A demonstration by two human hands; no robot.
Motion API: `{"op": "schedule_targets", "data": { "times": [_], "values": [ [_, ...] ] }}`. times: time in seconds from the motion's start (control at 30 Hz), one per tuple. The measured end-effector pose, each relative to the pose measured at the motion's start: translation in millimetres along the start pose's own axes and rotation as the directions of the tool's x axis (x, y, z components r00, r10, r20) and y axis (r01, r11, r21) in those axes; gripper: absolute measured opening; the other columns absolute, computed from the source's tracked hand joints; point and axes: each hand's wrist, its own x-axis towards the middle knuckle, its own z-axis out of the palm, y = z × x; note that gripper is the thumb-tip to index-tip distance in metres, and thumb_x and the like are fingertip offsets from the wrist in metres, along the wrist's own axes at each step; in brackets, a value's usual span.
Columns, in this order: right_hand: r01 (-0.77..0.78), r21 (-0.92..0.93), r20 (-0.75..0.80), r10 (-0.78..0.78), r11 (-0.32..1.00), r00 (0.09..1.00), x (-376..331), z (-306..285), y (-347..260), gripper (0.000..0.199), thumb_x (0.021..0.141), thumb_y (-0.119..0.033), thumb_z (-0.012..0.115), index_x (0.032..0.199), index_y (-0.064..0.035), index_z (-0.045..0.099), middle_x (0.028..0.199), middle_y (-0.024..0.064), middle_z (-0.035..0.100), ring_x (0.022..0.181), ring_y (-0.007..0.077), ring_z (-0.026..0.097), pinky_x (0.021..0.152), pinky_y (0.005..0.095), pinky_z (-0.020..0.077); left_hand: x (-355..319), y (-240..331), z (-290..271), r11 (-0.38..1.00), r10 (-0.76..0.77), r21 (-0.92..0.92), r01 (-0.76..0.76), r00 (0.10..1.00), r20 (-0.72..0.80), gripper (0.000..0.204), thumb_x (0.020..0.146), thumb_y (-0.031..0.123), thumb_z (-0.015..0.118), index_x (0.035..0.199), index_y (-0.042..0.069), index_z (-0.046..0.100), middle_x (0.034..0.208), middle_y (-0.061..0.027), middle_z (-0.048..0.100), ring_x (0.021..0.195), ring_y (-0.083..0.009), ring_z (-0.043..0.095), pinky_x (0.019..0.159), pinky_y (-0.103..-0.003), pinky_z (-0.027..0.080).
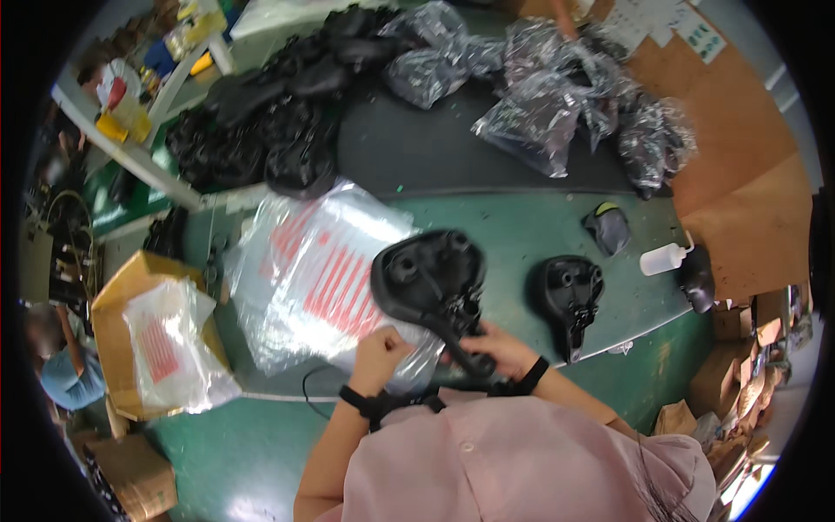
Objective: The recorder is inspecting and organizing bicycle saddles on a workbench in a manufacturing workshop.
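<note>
A black bicycle saddle (426, 274), underside up, is tilted in front of my body. My right hand (504, 352) is closed around its narrow nose, which hides some of the fingers. My left hand (380, 358) is pinched at the edge of a clear plastic bag (420, 365) just left of that nose. Beneath and to the left lies a pile of clear bags (300, 270) with red print. A second black saddle (569, 300) rests underside up on the green table (513, 224), right of my right hand.
Heaped black saddles (287, 104) stand at the back left. Several saddles wrapped in clear plastic (548, 104) lie on a black mat (409, 148). A white squeeze bottle (664, 258) and a grey item (607, 228) are on the right. A cardboard box (113, 304) holds more bags.
</note>
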Motion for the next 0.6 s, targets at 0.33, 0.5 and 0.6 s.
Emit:
{"op": "schedule_targets", "data": {
  "times": [0.33,0.5,0.6],
  "values": [
    [0.020,0.132,-0.006,-0.019,0.991,1.000,43,4,30,0.036,0.089,-0.016,0.064,0.119,-0.0010,0.051,0.102,0.0106,0.064,0.087,0.0206,0.066,0.075,0.0321,0.0562,2,-6,-5,0.973,-0.041,-0.225,0.057,0.996,0.077,0.024,0.074,0.010,0.074,0.064,0.007,0.052,0.065,-0.0029,0.061,0.057,-0.0119,0.055,0.055,-0.026,0.043],
    [0.147,-0.063,-0.214,-0.157,0.987,0.964,41,-28,23,0.047,0.083,-0.008,0.069,0.124,-0.0014,0.047,0.108,0.0055,0.060,0.093,0.0150,0.060,0.080,0.0307,0.0515,6,-15,-72,0.587,-0.135,-0.806,-0.080,0.971,-0.195,0.015,0.082,0.001,0.064,0.075,0.008,0.053,0.077,-0.0050,0.063,0.066,-0.0114,0.058,0.066,-0.025,0.050],
    [0.124,-0.103,-0.222,-0.144,0.987,0.964,33,-47,15,0.048,0.084,-0.008,0.068,0.126,-0.0011,0.045,0.110,0.0079,0.060,0.096,0.0178,0.060,0.083,0.0329,0.0516,0,12,-89,0.715,-0.164,-0.699,0.004,0.973,-0.162,0.010,0.084,-0.001,0.061,0.092,0.004,0.058,0.090,-0.0107,0.065,0.080,-0.0177,0.064,0.074,-0.030,0.054]
  ]
}}
